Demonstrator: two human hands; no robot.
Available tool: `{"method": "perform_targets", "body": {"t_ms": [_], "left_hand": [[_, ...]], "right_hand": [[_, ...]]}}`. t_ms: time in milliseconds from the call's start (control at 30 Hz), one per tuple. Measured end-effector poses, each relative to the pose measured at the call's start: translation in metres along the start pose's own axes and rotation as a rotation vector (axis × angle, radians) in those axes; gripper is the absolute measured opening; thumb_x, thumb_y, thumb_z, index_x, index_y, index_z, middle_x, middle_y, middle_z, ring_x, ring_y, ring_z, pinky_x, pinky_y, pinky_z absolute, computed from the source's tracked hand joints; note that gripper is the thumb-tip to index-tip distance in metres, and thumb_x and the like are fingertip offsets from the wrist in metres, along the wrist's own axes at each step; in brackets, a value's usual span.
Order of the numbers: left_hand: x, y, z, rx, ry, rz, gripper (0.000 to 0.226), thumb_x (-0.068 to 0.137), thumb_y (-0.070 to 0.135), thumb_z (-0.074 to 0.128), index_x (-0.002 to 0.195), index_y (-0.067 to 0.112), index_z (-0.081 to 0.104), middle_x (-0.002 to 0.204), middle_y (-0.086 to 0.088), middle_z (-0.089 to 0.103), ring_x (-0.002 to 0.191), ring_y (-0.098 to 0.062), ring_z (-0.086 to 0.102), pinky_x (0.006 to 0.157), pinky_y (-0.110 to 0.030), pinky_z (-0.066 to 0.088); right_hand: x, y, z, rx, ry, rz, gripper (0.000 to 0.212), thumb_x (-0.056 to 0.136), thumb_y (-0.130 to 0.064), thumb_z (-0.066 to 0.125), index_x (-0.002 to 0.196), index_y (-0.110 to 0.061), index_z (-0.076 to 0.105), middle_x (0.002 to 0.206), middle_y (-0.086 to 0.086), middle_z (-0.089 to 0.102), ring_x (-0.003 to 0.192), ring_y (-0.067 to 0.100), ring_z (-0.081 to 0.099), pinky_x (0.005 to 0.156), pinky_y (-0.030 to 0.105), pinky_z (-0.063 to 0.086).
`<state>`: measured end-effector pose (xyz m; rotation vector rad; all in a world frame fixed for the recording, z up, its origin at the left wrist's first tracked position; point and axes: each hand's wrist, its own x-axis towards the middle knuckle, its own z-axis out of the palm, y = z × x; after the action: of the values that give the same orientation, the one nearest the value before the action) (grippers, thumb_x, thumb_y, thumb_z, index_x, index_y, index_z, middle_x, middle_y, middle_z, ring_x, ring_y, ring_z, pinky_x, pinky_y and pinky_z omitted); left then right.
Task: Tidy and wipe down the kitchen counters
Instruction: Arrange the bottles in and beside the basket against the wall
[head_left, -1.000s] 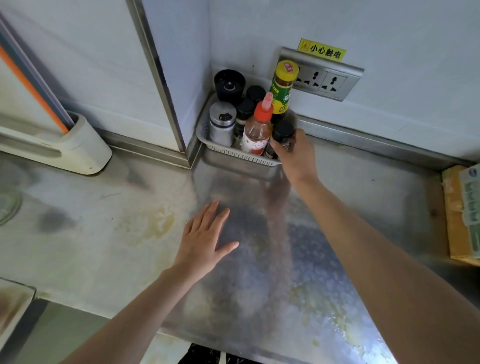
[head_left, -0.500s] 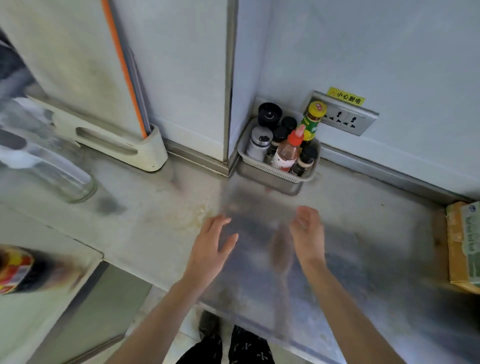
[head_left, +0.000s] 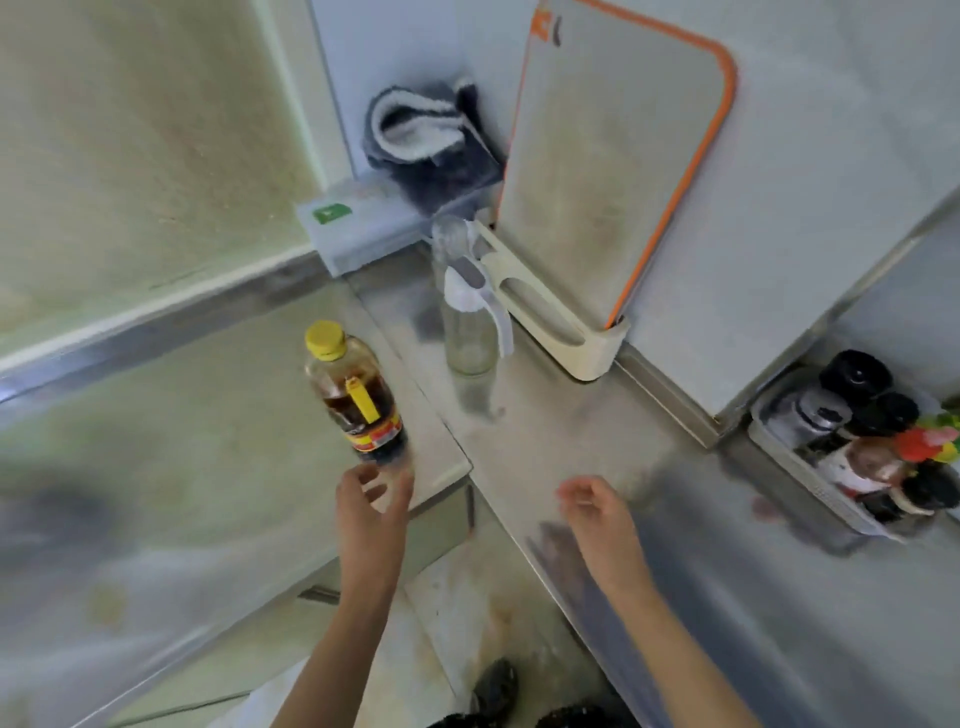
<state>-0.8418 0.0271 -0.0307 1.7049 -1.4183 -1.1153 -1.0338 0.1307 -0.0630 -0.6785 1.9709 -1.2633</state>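
Note:
A dark-sauce bottle (head_left: 353, 395) with a yellow cap stands near the corner of the left counter. My left hand (head_left: 371, 514) hovers just below its base, fingers spread, holding nothing. My right hand (head_left: 597, 517) hangs over the steel counter (head_left: 701, 545) with loosely curled fingers, empty. An empty glass bottle (head_left: 467, 322) with a white spout stands further back. A grey and white cloth (head_left: 426, 140) sits on a plastic box (head_left: 363, 223) in the far corner. The condiment basket (head_left: 852, 457) is at the right edge.
An orange-rimmed cutting board (head_left: 613, 156) stands upright in a cream holder (head_left: 561, 322) against the wall. The floor (head_left: 467, 634) and my dark shoes show in the gap between the two counters.
My view has swung left, away from the condiment basket. My right hand let go at the basket and drew back. My left hand moved toward the yellow-capped bottle.

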Motion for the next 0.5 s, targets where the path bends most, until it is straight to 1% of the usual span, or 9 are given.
{"method": "perform_targets", "body": {"t_ms": [67,100,133,200,233,300,367,433,500], "left_hand": [[0.017,0.019,-0.003,-0.008,0.141,-0.026,0.034,0.084,0.047,0.059,0.103,0.019,0.052,0.1,0.008,0.057,0.084,-0.009,0.056,0.072,-0.029,0.041],[0.026,0.027,-0.002,0.0,0.2,-0.04,0.032,0.083,0.049,0.058,0.098,0.021,0.053,0.096,0.008,0.058,0.083,-0.011,0.056,0.071,-0.03,0.042],[0.035,0.034,0.0,0.007,0.25,-0.062,0.032,0.083,0.051,0.058,0.095,0.022,0.054,0.095,0.007,0.06,0.084,-0.014,0.057,0.072,-0.032,0.044],[0.051,0.043,0.005,-0.011,0.297,-0.127,0.034,0.082,0.053,0.057,0.097,0.023,0.054,0.098,0.006,0.06,0.087,-0.019,0.057,0.076,-0.036,0.047],[0.056,0.047,0.008,-0.035,0.288,-0.161,0.034,0.082,0.051,0.057,0.1,0.023,0.056,0.097,0.007,0.06,0.087,-0.019,0.057,0.077,-0.037,0.048],[0.062,0.053,0.012,-0.111,0.232,-0.186,0.028,0.085,0.045,0.057,0.101,0.022,0.061,0.088,0.007,0.06,0.083,-0.019,0.056,0.073,-0.031,0.045],[0.068,0.057,0.015,-0.209,0.151,-0.157,0.017,0.087,0.04,0.058,0.089,0.023,0.061,0.076,0.01,0.059,0.074,-0.016,0.056,0.065,-0.028,0.042],[0.072,0.059,0.015,-0.303,0.079,-0.16,0.023,0.089,0.04,0.055,0.085,0.018,0.06,0.072,0.006,0.059,0.068,-0.013,0.054,0.06,-0.026,0.04],[0.075,0.059,0.013,-0.366,0.042,-0.174,0.035,0.092,0.041,0.048,0.086,0.009,0.06,0.07,-0.001,0.058,0.063,-0.013,0.051,0.056,-0.021,0.039]], "right_hand": [[0.014,-0.015,0.014,-0.021,-0.054,-0.038,0.024,0.087,0.0,0.057,0.082,-0.023,0.058,0.089,-0.004,0.065,0.084,0.013,0.061,0.072,0.017,0.047],[0.02,-0.022,0.02,-0.033,-0.071,-0.051,0.023,0.087,-0.001,0.057,0.082,-0.024,0.058,0.09,-0.005,0.065,0.086,0.011,0.061,0.071,0.013,0.046],[0.026,-0.028,0.025,-0.043,-0.083,-0.061,0.023,0.088,-0.003,0.056,0.081,-0.025,0.058,0.09,-0.006,0.065,0.087,0.009,0.06,0.07,0.011,0.045],[0.035,-0.036,0.035,-0.052,-0.093,-0.068,0.024,0.088,-0.004,0.056,0.08,-0.026,0.058,0.09,-0.006,0.065,0.087,0.01,0.06,0.071,0.013,0.046],[0.038,-0.039,0.039,-0.045,-0.089,-0.066,0.024,0.087,-0.003,0.056,0.08,-0.026,0.058,0.09,-0.004,0.065,0.087,0.012,0.06,0.072,0.016,0.046],[0.043,-0.04,0.045,-0.007,-0.069,-0.036,0.024,0.086,0.0,0.056,0.08,-0.024,0.059,0.091,0.0,0.065,0.088,0.014,0.06,0.075,0.021,0.047],[0.047,-0.039,0.048,0.015,-0.048,-0.014,0.026,0.083,0.004,0.056,0.08,-0.022,0.06,0.091,0.001,0.065,0.089,0.015,0.059,0.076,0.023,0.047],[0.056,-0.044,0.049,0.03,-0.03,-0.002,0.024,0.083,0.004,0.056,0.083,-0.019,0.061,0.092,0.0,0.065,0.09,0.016,0.059,0.078,0.026,0.048],[0.069,-0.06,0.048,0.069,-0.009,-0.009,0.015,0.086,-0.004,0.058,0.092,-0.017,0.06,0.099,-0.002,0.062,0.092,0.015,0.058,0.077,0.024,0.046]]}}
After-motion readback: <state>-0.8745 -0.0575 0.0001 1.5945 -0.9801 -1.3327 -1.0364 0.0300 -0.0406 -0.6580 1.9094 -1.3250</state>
